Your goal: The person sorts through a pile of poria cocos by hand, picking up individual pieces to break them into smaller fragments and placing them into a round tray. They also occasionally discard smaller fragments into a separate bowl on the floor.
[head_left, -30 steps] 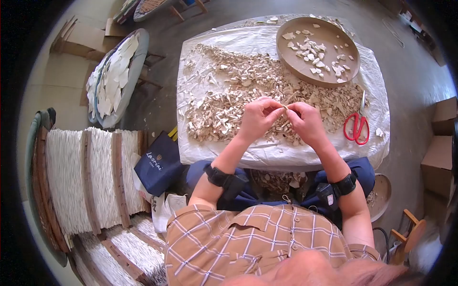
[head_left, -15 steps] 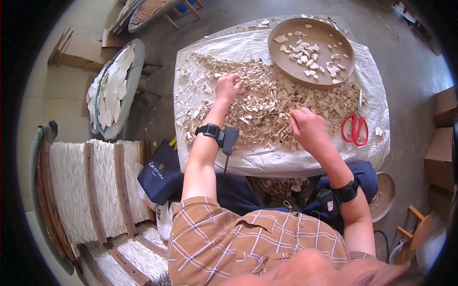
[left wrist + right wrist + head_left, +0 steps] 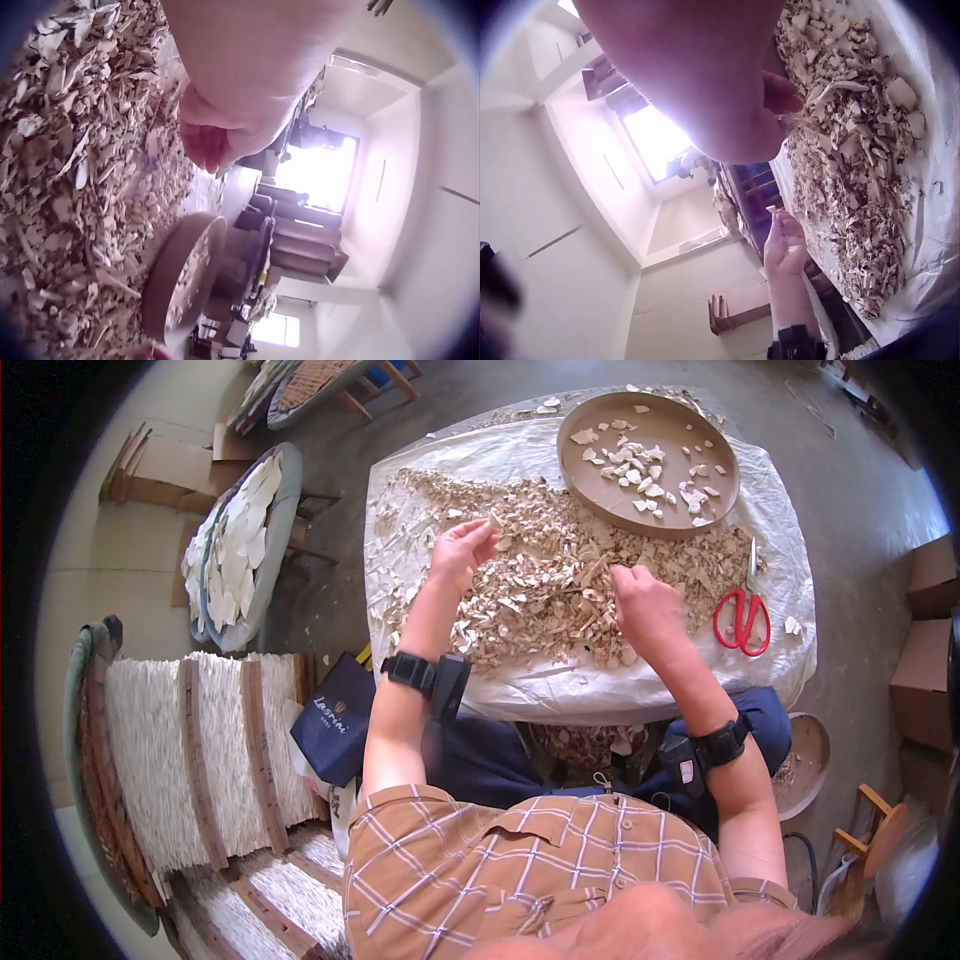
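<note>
Scissors (image 3: pixel 751 594) beside flakes (image 3: pixel 535 585) — left hand (image 3: pixel 464 552) pinches chip (image 3: pixel 494 521); right hand (image 3: pixel 650 612) curled — contents unclear.

- Your short-sleeved woven shirt (image 3: pixel 430 880): brown, checked with white lines (darker threads run alongside).
- Your small, thin flake (image 3: pixel 772 208): off-white.
- Heaped dry flakes (image 3: pixel 540 600): cream, tan and brown.
- Round, shallow tray (image 3: pixel 665 435): plain brown.
- Metal-bladed scissors (image 3: pixel 742 622): red handles, silvery blades.
- Creased table sheet (image 3: pixel 785 510): white.
- Boxy bag (image 3: pixel 330 740): navy, white lettering.
</note>
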Motion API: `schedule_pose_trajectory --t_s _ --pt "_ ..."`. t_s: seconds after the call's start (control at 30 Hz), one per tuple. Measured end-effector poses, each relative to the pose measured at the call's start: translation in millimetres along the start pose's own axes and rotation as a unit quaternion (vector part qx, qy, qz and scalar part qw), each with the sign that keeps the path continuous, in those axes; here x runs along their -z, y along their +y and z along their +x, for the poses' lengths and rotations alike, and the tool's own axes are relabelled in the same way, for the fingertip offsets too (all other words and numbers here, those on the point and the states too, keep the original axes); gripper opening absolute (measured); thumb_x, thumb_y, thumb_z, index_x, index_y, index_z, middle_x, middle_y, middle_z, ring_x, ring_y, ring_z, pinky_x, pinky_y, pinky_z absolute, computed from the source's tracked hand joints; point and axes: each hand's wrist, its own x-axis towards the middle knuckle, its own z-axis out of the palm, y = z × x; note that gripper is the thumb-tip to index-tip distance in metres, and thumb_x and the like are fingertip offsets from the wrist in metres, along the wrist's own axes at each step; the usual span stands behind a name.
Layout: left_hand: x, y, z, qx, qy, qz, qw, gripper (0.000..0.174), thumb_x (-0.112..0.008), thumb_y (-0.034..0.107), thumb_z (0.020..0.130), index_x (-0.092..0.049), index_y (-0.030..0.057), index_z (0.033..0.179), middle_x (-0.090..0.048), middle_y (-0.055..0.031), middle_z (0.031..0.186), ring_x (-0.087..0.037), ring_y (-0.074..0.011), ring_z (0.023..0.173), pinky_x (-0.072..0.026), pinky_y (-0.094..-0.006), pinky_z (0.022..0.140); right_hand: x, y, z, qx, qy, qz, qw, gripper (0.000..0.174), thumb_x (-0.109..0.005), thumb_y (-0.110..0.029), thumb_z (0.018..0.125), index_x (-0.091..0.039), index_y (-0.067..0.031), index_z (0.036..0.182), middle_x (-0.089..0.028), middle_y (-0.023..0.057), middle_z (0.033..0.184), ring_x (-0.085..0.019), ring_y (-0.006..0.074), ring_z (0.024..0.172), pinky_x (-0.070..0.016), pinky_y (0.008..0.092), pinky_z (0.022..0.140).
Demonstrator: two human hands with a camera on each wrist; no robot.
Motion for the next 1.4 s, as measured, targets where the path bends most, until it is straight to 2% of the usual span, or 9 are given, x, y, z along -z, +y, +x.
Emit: schedule_pose_trajectory --t_s 0.17,0.27,0.43,0.5,0.67,1.1,1.17,1.3,1.4 --pt "-31.3 -5.9 -65.8 0.027 -0.103 -0.039 0.994 0.012 -0.056 0.005 0.08 -0.059 0.001 0.091 -0.062 -0.0083 0.082 -0.06 -0.0131 0.07 -0.0525 -0.0261 0.064 -4.9 -5.5 2.4 0.027 0.088 0.103 0.99 0.019 -0.05 -0.012 0.078 -0.057 -0.0038 0.094 -0.057 0.013 0.079 -0.059 0.0267 0.067 -0.0472 0.0349 0.057" --pt "-55.5 -20.1 -97.6 0.049 -0.136 0.017 0.989 0.012 -0.058 0.006 0.079 -0.06 0.0004 0.09 -0.062 -0.0078 0.082 -0.06 -0.0116 0.069 -0.0518 -0.0246 0.063 -2.5 -14.6 6.9 -0.072 -0.072 0.527 0.844 0.022 -0.054 -0.018 0.08 -0.058 -0.001 0.093 -0.059 0.0079 0.067 -0.054 0.0115 0.054 -0.0424 0.0247 0.048" --pt "-63.2 -31.4 -103.3 0.025 -0.182 -0.02 0.983 0.014 -0.06 0.011 0.079 -0.061 0.0 0.088 -0.063 -0.0075 0.079 -0.059 -0.0104 0.066 -0.0503 -0.023 0.059 -1.7 -12.4 3.3 -0.098 -0.088 0.54 0.831 0.017 -0.054 -0.012 0.081 -0.058 0.0012 0.09 -0.055 0.0029 0.057 -0.048 0.0058 0.044 -0.0374 0.0205 0.038" --pt "-54.2 -20.6 -89.6 0.01 -0.211 0.168 0.963 0.014 -0.061 0.014 0.078 -0.061 0.0012 0.083 -0.062 -0.0074 0.076 -0.059 -0.0106 0.067 -0.0501 -0.0227 0.059 4.1 -10.3 3.0 -0.178 -0.061 0.597 0.78 0.017 -0.052 -0.013 0.082 -0.058 0.0016 0.09 -0.054 0.0021 0.059 -0.047 0.0056 0.043 -0.0388 0.0194 0.039" --pt "13.8 -25.7 -9.1 -0.16 0.03 0.398 0.903 0.015 -0.062 0.017 0.075 -0.065 0.0044 0.083 -0.064 -0.0073 0.077 -0.06 -0.0134 0.068 -0.0471 -0.0263 0.061 13.9 -0.1 10.1 -0.219 -0.035 0.713 0.665 0.016 -0.053 -0.008 0.081 -0.058 0.001 0.093 -0.057 0.0009 0.069 -0.05 0.0043 0.052 -0.0458 0.0182 0.047" --pt "14.2 -43.4 31.2 -0.252 0.044 0.611 0.749 0.014 -0.066 0.015 0.066 -0.063 0.0076 0.078 -0.056 -0.0072 0.077 -0.059 -0.0194 0.069 -0.0466 -0.0285 0.064 8.6 -3.4 8.2 -0.229 -0.101 0.717 0.651 0.028 -0.057 -0.006 0.077 -0.055 -0.0032 0.105 -0.057 0.001 0.074 -0.051 0.005 0.055 -0.0465 0.0186 0.05" --pt "16.8 -40.7 31.1 -0.251 0.048 0.606 0.753 0.015 -0.066 0.016 0.066 -0.062 0.0061 0.076 -0.058 -0.0073 0.076 -0.058 -0.017 0.068 -0.0464 -0.0272 0.063 8.2 -3.5 8.5 -0.23 -0.102 0.714 0.654 0.03 -0.057 -0.005 0.078 -0.054 -0.0041 0.107 -0.056 0.0003 0.075 -0.049 0.0046 0.054 -0.0454 0.0181 0.05" --pt "5.4 -22.6 9.6 -0.147 0.048 0.452 0.878 0.011 -0.063 0.012 0.069 -0.061 0.005 0.076 -0.062 -0.0066 0.081 -0.059 -0.0135 0.07 -0.047 -0.0278 0.059 6.6 -4.1 7.4 -0.224 -0.102 0.713 0.656 0.032 -0.058 -0.005 0.077 -0.053 -0.004 0.108 -0.055 -0.0004 0.077 -0.05 0.0039 0.055 -0.0456 0.018 0.05" --pt "-9.6 -6.5 -27.6 0.003 -0.037 0.035 0.999 0.019 -0.058 0.005 0.078 -0.053 0.0009 0.096 -0.06 -0.0054 0.082 -0.059 -0.0125 0.072 -0.0494 -0.0226 0.06 6.1 -4.2 6.1 -0.223 -0.107 0.727 0.641 0.033 -0.058 -0.005 0.077 -0.052 -0.0037 0.11 -0.055 0.0006 0.079 -0.05 0.0035 0.055 -0.0461 0.0185 0.05"
